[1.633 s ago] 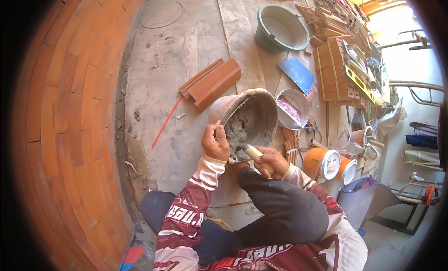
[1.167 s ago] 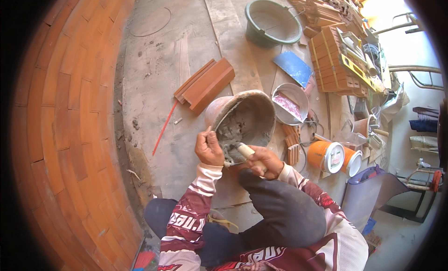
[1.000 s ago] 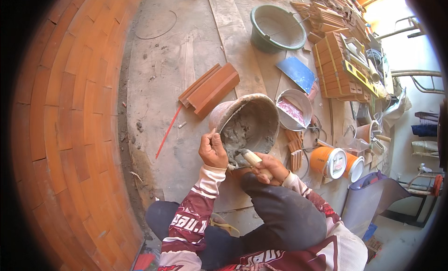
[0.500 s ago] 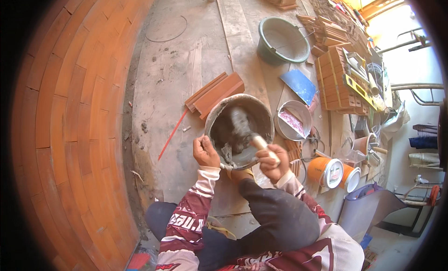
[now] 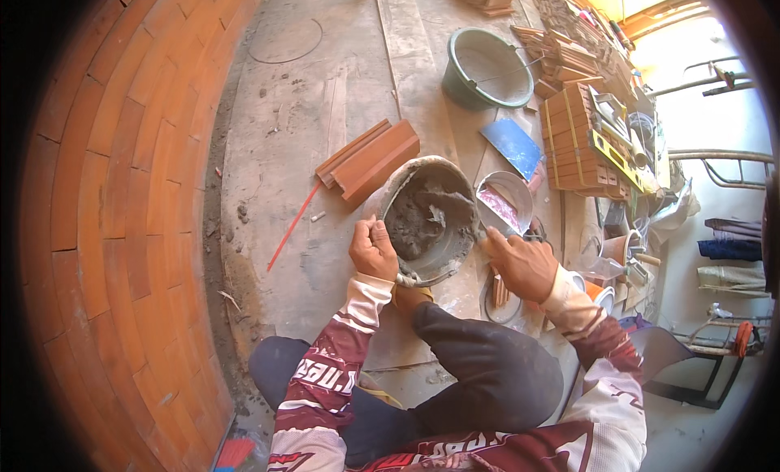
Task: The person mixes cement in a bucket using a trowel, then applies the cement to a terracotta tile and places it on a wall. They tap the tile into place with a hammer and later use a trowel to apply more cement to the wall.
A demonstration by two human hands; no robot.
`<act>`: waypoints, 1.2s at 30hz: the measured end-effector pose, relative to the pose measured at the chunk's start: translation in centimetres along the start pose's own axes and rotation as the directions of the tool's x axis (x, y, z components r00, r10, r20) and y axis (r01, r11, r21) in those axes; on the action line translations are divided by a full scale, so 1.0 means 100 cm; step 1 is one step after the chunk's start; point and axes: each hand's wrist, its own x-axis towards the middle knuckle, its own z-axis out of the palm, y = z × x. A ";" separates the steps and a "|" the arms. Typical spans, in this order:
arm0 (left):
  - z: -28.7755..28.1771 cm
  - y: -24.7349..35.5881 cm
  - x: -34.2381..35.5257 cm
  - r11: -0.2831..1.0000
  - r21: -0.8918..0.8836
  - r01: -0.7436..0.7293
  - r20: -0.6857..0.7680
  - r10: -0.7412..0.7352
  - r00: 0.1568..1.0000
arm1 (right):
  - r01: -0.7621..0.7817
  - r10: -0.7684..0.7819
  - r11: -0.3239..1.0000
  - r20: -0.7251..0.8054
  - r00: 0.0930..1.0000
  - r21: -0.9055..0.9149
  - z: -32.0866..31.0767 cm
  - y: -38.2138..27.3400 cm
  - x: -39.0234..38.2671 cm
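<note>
I see the mortar bucket [image 5: 426, 220] on the floor [image 5: 284, 147] just ahead of my knee, my left hand [image 5: 374, 251] on its near-left rim and my right hand [image 5: 520, 265] at its right side. A stack of tiles [image 5: 370, 157] lies just left and beyond it, a small bowl [image 5: 505, 202] touches its right, a larger tub [image 5: 486, 67] sits farther ahead, and a curved brick wall [image 5: 106, 228] runs along my left.

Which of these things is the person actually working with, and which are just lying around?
In use: mortar bucket, gripped at its rim by left hand and right hand.

Lying about: green tub, red bricks, blue tile, stacked tiles, small bowl.
</note>
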 end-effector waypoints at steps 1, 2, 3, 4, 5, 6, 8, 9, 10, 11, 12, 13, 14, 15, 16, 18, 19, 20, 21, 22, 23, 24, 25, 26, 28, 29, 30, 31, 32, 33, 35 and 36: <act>0.002 0.000 0.000 0.999 0.006 -0.044 0.004 0.044 0.999 | -0.029 0.031 0.996 0.023 0.999 -0.082 0.004 0.003 0.008; 0.003 0.002 0.000 0.999 -0.004 -0.035 0.010 0.036 0.999 | -0.057 0.065 0.985 0.045 0.997 -0.165 0.011 0.008 0.016; 0.005 0.004 -0.003 1.000 -0.016 -0.026 0.023 0.026 0.999 | -0.035 0.037 0.986 0.006 0.999 -0.160 0.034 0.026 0.025; 0.005 0.005 -0.005 1.000 -0.021 -0.016 0.033 0.017 0.999 | 0.011 -0.006 0.994 0.049 0.999 -0.112 0.058 0.036 0.036; 0.007 0.009 -0.006 0.999 -0.013 -0.040 0.034 0.040 0.999 | 0.057 -0.052 0.996 0.087 0.995 -0.064 0.079 0.046 0.047; 0.009 0.013 -0.007 0.998 0.000 -0.062 0.034 0.062 0.997 | 0.105 -0.102 0.994 0.124 0.987 -0.011 0.092 0.052 0.056; 0.006 0.010 -0.009 0.996 0.019 -0.090 0.030 0.090 0.995 | 0.157 -0.174 0.980 0.150 0.973 0.118 0.096 0.053 0.071; 0.006 0.005 -0.009 0.995 0.021 -0.098 0.028 0.098 0.995 | 0.178 -0.208 0.967 0.159 0.965 0.181 0.098 0.052 0.073; 0.004 0.000 -0.008 0.994 0.029 -0.104 0.015 0.103 0.995 | 0.134 -0.193 0.956 0.217 0.957 0.262 0.093 0.047 0.074; 0.001 0.003 -0.005 0.994 0.030 -0.101 -0.021 0.101 0.995 | 0.082 -0.181 0.938 0.274 0.944 0.335 0.082 0.040 0.071; 0.000 0.002 -0.005 0.996 0.035 -0.080 -0.012 0.080 0.997 | 0.025 -0.171 0.915 0.332 0.928 0.402 0.077 0.036 0.068; -0.004 0.000 -0.005 0.997 0.037 -0.065 0.004 0.065 0.998 | 0.083 -0.234 0.894 0.302 0.924 0.441 0.081 0.032 0.066; -0.006 -0.001 -0.004 0.998 0.039 -0.049 0.021 0.049 0.999 | -0.052 -0.173 0.851 0.371 0.912 0.522 0.083 0.028 0.065; -0.001 -0.009 -0.005 0.995 0.032 -0.092 -0.004 0.092 0.996 | -0.188 -0.120 0.788 0.445 0.887 0.587 0.085 0.024 0.065; -0.001 -0.009 -0.004 0.997 0.022 -0.069 0.004 0.068 0.998 | -0.323 -0.078 0.704 0.521 0.850 0.632 0.083 0.015 0.065; -0.002 -0.004 -0.005 1.000 0.001 -0.013 0.024 0.013 1.000 | -0.294 -0.127 0.600 0.452 0.883 0.744 0.108 0.017 0.054; -0.004 -0.005 -0.006 1.000 0.011 0.009 0.031 -0.009 0.999 | -0.345 -0.137 0.529 0.479 0.867 0.776 0.106 0.013 0.052; -0.006 -0.006 -0.007 0.999 0.021 0.031 0.038 -0.032 0.999 | -0.395 -0.149 0.454 0.505 0.850 0.799 0.104 0.008 0.050; -0.007 -0.007 -0.008 0.998 0.032 0.054 0.046 -0.055 0.997 | -0.438 -0.138 0.393 0.523 0.841 0.809 0.103 0.003 0.044; -0.007 -0.005 -0.007 0.999 0.030 0.027 0.048 -0.029 0.998 | -0.451 -0.127 0.346 0.517 0.846 0.823 0.101 -0.002 0.041; -0.006 -0.003 -0.009 1.000 0.029 0.000 0.050 -0.002 0.999 | -0.463 -0.116 0.297 0.512 0.851 0.835 0.099 -0.008 0.037; -0.004 -0.002 -0.011 0.999 0.027 -0.026 0.053 0.025 0.998 | -0.473 -0.104 0.247 0.508 0.855 0.846 0.099 -0.013 0.036; -0.002 -0.002 -0.014 1.000 0.019 0.010 0.074 -0.012 0.997 | -0.476 -0.089 0.201 0.500 0.861 0.856 0.100 -0.017 0.033; -0.002 -0.003 -0.016 1.000 0.010 0.014 0.083 -0.014 0.996 | -0.476 -0.080 0.171 0.494 0.866 0.863 0.104 -0.020 0.030; -0.002 -0.003 -0.018 1.000 -0.010 0.018 0.093 -0.017 0.996 | -0.470 -0.063 0.116 0.478 0.876 0.875 0.110 -0.025 0.027; -0.001 -0.002 -0.018 1.000 -0.010 0.019 0.090 -0.019 0.996 | -0.486 -0.066 0.095 0.492 0.868 0.869 0.107 -0.030 0.025; -0.001 -0.001 -0.018 1.000 -0.010 0.021 0.087 -0.020 0.996 | -0.483 -0.071 0.069 0.487 0.871 0.873 0.107 -0.032 0.022; -0.002 -0.001 -0.018 1.000 -0.005 0.021 0.086 -0.020 0.996 | -0.478 -0.077 0.039 0.480 0.874 0.877 0.110 -0.035 0.019; -0.002 -0.003 -0.017 1.000 -0.008 -0.011 0.071 0.012 0.997 | -0.474 -0.084 0.009 0.473 0.877 0.880 0.112 -0.037 0.019; -0.002 -0.005 -0.017 0.999 -0.010 -0.043 0.057 0.043 0.997 | -0.464 -0.081 0.009 0.464 0.882 0.886 0.113 -0.039 0.020; -0.004 -0.002 -0.014 0.999 -0.005 -0.034 0.059 0.034 0.998 | -0.452 -0.085 -0.064 0.446 0.891 0.890 0.129 -0.038 0.026; -0.007 -0.001 -0.013 1.000 0.003 0.007 0.071 -0.008 0.997 | -0.444 -0.086 -0.099 0.437 0.895 0.890 0.136 -0.038 0.028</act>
